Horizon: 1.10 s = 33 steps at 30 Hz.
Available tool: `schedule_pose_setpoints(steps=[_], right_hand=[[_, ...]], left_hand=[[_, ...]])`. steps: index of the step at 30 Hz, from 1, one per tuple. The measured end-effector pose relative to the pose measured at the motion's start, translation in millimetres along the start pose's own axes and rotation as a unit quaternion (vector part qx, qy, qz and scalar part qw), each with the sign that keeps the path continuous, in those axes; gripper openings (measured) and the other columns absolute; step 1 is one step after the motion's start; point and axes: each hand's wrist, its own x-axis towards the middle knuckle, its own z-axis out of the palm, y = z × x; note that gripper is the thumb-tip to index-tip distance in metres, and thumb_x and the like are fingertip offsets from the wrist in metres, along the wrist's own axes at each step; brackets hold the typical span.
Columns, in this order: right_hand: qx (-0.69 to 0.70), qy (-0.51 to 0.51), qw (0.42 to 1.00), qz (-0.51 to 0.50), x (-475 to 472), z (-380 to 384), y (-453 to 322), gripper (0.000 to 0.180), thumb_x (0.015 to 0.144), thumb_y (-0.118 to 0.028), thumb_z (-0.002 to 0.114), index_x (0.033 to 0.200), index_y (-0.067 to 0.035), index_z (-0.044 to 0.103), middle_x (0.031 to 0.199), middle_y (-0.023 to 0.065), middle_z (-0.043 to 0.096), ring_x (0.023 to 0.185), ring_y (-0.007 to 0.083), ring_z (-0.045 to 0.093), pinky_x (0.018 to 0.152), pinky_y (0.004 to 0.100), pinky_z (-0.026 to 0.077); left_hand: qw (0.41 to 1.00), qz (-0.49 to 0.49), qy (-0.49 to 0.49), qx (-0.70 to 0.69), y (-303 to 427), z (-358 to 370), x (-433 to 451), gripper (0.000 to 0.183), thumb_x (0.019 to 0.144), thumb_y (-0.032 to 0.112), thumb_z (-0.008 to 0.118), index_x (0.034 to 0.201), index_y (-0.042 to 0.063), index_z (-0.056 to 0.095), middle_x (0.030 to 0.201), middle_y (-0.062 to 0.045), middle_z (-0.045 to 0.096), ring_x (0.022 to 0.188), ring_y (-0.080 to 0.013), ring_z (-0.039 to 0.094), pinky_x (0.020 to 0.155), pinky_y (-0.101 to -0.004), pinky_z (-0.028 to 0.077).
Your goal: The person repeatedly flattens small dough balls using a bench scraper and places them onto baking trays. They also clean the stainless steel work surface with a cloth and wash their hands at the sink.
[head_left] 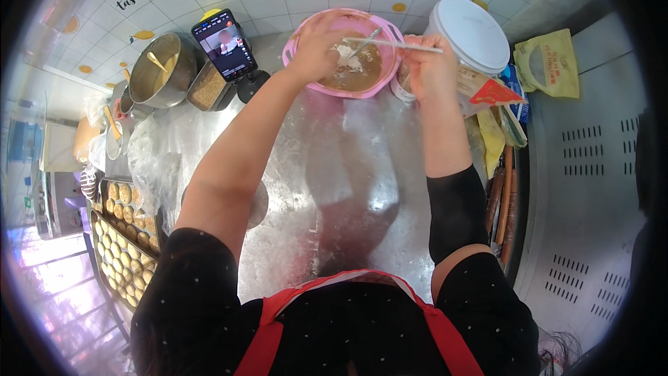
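A pink plastic basin stands against the tiled wall, with brown paste and a heap of white powder inside. A metal utensil leans in the paste. My left hand reaches over the basin's left side; its fingers are blurred, and whether they hold anything cannot be told. At the basin's right, my right hand grips a thin, light-coloured stick that extends level over the basin. Behind that hand are a small tub, partly hidden, and a plastic bag with a red corner.
A phone on a stand, a tray of grain and a steel pot stand left of the basin. A lidded white bucket is at right, above several rolling pins. Trays of pastries lie at far left.
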Motion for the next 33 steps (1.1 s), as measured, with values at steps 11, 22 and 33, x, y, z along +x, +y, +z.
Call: schedule_pose_setpoints(steps=[11, 22, 33], right_hand=[[-0.202, 0.005, 0.979, -0.006, 41, 35, 33, 0.025, 0.071, 0.003, 0.063, 0.092, 0.005, 0.049, 0.087, 0.0130, 0.059, 0.077, 0.0180, 0.059, 0.066, 0.0287, 0.048], [-0.523, 0.089, 0.837, -0.134, 40, 23, 39, 0.024, 0.069, -0.003, 0.068, 0.083, 0.002, 0.049, 0.075, 0.0105, 0.060, 0.066, 0.0145, 0.058, 0.060, 0.0276, 0.046], [-0.387, 0.067, 0.913, -0.112, 31, 36, 41, 0.021, 0.070, -0.002, 0.066, 0.083, 0.002, 0.049, 0.074, 0.0105, 0.060, 0.068, 0.0157, 0.058, 0.062, 0.0273, 0.046]], left_hand=[[0.569, -0.406, -0.074, -0.711, 10, -29, 16, 0.090, 0.080, 0.069, 0.004, 0.133, 0.000, 0.027, 0.141, -0.010, 0.021, 0.129, -0.0269, 0.020, 0.107, -0.0398, 0.010], [0.484, -0.491, -0.068, -0.721, 15, -46, 7, 0.098, 0.079, 0.070, 0.004, 0.126, -0.013, 0.028, 0.134, -0.022, 0.029, 0.128, -0.0297, 0.021, 0.105, -0.0419, 0.017], [0.479, -0.446, -0.004, -0.756, 38, -45, 9, 0.087, 0.082, 0.067, 0.003, 0.131, 0.000, 0.030, 0.135, -0.016, 0.031, 0.120, -0.0281, 0.028, 0.104, -0.0391, 0.016]])
